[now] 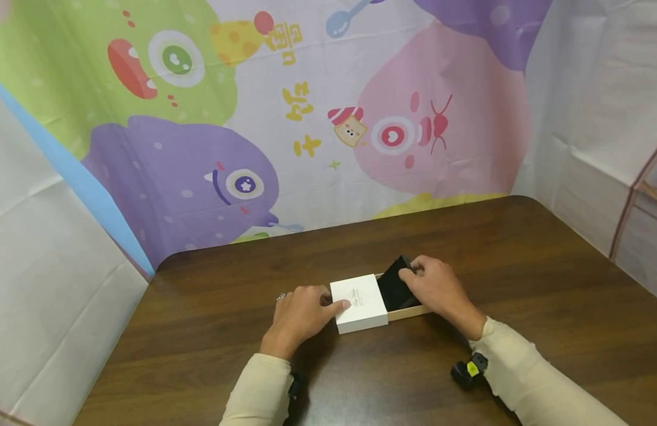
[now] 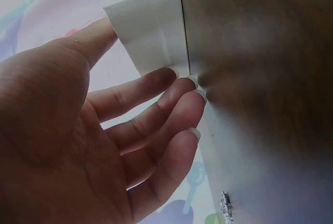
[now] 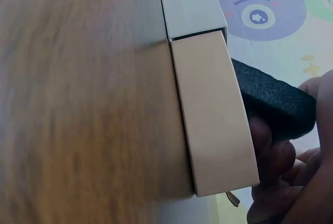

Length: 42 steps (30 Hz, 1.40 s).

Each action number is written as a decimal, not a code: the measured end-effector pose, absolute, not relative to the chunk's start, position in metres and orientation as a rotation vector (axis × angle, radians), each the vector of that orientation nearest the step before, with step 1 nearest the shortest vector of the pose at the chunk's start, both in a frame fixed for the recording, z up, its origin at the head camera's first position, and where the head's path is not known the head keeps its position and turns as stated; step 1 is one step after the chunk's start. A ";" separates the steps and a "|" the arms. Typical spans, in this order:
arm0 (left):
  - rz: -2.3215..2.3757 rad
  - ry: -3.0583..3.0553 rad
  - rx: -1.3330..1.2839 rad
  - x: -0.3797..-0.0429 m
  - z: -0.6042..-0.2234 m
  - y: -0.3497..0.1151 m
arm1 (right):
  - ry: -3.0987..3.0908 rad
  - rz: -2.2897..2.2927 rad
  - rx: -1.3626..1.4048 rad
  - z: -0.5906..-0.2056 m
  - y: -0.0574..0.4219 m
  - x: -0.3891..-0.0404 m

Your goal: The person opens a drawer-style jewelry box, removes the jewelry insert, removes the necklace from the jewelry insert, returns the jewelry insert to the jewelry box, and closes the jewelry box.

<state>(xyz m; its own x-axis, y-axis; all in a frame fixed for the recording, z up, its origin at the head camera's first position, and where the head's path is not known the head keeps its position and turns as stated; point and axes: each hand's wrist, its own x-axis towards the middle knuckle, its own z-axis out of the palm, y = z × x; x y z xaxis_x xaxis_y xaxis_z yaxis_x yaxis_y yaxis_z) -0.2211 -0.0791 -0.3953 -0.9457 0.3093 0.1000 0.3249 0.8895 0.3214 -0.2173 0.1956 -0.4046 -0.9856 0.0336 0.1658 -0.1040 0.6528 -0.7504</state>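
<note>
A white box sleeve (image 1: 360, 302) with small printed lettering lies flat on the table. My left hand (image 1: 301, 316) holds its left end, thumb on the top face and fingertips low against the end wall (image 2: 151, 41). A tan drawer (image 3: 216, 114) sticks out of the sleeve's right side, with a small ribbon tab (image 3: 232, 199) at its outer end. My right hand (image 1: 440, 287) pinches a black foam pad (image 1: 394, 287) between thumb and fingers. The pad is tilted, its right end raised above the drawer wall and its lower end inside the drawer.
A small sparkly silver piece (image 1: 281, 296) lies just beyond my left hand. The brown wood table (image 1: 216, 355) reaches back to a cartoon-printed cloth (image 1: 317, 118), with pale cloth walls at both sides. A camera is strapped at each wrist.
</note>
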 end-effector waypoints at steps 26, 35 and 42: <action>-0.514 -3.008 -0.504 -0.221 -0.396 -0.079 | -2.771 1.051 -0.080 -0.400 0.198 -0.215; -0.507 -3.012 -0.507 -0.223 -0.396 -0.079 | -2.801 1.039 -0.084 -0.400 0.201 -0.218; -0.517 -3.011 -0.511 -0.222 -0.396 -0.080 | -2.816 1.027 -0.093 -0.402 0.203 -0.218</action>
<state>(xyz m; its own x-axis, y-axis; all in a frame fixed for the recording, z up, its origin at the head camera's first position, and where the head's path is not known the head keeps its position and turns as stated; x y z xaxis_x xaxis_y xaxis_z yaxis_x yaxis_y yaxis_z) -0.2218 -0.0797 -0.3962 -0.9447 0.3129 0.0978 0.3276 0.8901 0.3168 -0.2184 0.2026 -0.4015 -0.9880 0.1063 0.1124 0.0090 0.7648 -0.6442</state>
